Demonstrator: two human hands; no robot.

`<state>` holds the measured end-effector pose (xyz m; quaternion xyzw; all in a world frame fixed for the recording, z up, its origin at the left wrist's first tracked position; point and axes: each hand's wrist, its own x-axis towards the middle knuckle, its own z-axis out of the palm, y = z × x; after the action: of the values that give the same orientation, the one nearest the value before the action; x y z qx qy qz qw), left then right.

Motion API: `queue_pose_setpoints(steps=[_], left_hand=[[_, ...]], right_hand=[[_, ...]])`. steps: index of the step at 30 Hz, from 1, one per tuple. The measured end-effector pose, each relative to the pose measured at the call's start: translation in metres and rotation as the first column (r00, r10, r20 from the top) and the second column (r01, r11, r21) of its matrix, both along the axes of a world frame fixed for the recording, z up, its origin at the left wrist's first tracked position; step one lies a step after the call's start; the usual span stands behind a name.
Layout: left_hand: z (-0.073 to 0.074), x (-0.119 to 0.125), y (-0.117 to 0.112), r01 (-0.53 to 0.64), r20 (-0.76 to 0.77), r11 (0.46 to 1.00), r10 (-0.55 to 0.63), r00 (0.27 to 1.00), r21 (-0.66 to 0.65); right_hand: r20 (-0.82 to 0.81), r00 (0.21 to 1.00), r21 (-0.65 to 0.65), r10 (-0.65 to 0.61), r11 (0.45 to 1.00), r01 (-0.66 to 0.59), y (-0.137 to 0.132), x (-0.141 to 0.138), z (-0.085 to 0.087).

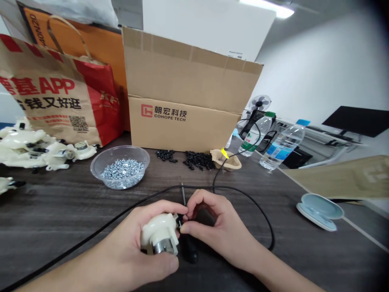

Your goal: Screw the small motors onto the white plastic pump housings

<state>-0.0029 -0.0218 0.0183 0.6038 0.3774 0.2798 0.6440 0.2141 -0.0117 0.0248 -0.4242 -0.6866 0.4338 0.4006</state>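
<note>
The cream plastic housing (pixel 159 231) sits in the lower middle of the frame, held clear of the desk (pixel 60 207) in the left hand (pixel 130 239), with its silver motor can (pixel 165 245) facing down toward the person. The left grip is full and closed, with the fingers over the top of the housing and the thumb below the can. The right hand (pixel 219 227) has a narrow pinch, its thumb and forefinger meeting on a small black part (pixel 181 223) at the housing's edge. Holding the housing this firmly while leaving that edge open to the right fingertips looks like a sound way to work on so small a part.

The fingers hide most of the black part, so its shape and whether it is seated cannot be made out. A thin metal shaft (pixel 182 194) rises beyond the hands, and a black handle (pixel 190 249) shows below them; they seem to be one screwdriver, partly hidden. A black cable (pixel 100 223) loops across the desk, and where it ends is hidden.

Farther up sit a clear bowl (pixel 97 162) of silver screws (pixel 122 172), two heaps of small black parts (pixel 199 160), and a cardboard box (pixel 182 121). More cream housings (pixel 30 146) lie at the left edge, cut off by the frame.
</note>
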Motion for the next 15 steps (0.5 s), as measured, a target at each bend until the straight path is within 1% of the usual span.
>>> queue_pose_setpoints(steps=[3, 8, 12, 15], left_hand=[[-0.0004, -0.0014, -0.0007, -0.011, -0.017, 1.000, 0.011, 1.000, 0.006], [0.0033, -0.0020, -0.0001, 0.028, 0.035, 0.999, -0.026, 0.999, -0.045], [0.0041, -0.0009, -0.0013, -0.002, -0.035, 1.000, 0.003, 0.999, 0.016], [0.0045, -0.0010, -0.0011, 0.049, -0.081, 0.998, -0.045, 0.996, 0.043]], right_hand=[[-0.005, 1.000, 0.010, 0.025, 1.000, -0.025, -0.0017, 0.0008, 0.0015], [-0.012, 1.000, -0.001, 0.022, 1.000, -0.022, -0.0032, 0.0009, 0.0024], [-0.049, 0.998, -0.049, 0.031, 0.998, -0.034, -0.0037, -0.0015, 0.0012], [0.030, 0.997, 0.018, 0.065, 0.998, -0.066, -0.0041, -0.0015, 0.0020]])
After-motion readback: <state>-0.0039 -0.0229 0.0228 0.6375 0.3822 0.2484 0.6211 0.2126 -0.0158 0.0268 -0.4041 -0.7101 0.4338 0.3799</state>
